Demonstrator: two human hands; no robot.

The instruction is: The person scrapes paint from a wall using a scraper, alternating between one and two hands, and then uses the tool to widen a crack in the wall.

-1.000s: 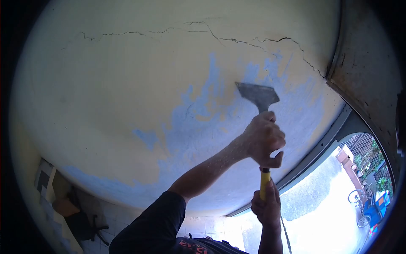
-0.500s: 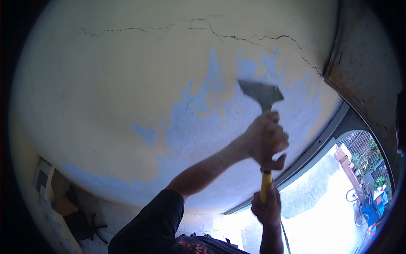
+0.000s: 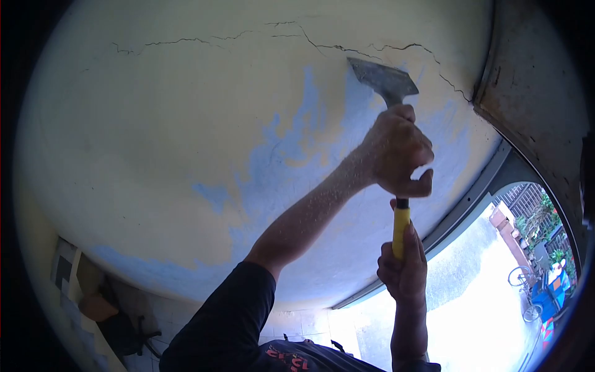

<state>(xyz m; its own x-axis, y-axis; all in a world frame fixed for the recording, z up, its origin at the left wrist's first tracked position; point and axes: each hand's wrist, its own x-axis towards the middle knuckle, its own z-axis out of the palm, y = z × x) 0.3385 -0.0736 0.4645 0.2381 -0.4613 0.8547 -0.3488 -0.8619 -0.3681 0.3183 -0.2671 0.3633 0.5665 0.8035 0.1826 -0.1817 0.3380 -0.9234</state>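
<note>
While apparently scraping the wall (image 3: pixel 173 124) just below the crack (image 3: pixel 338 47) at right, has left grip (image 3: pixel 400 149) clamped on the scraper (image 3: pixel 393 98) near its blade (image 3: pixel 383 77) and right grip (image 3: pixel 406 273) around its yellow handle (image 3: pixel 402 224), and probably needs shallow, even pressure.

the scraper (image 3: pixel 392 97) has a broad, flared, smudged grey metal blade (image 3: pixel 385 79) and a yellow lower handle (image 3: pixel 401 234); it points nearly upright, tilted slightly left, blade uppermost over the patchy cream-and-blue wall (image 3: pixel 155 130), just below the jagged crack (image 3: pixel 338 47).
</note>
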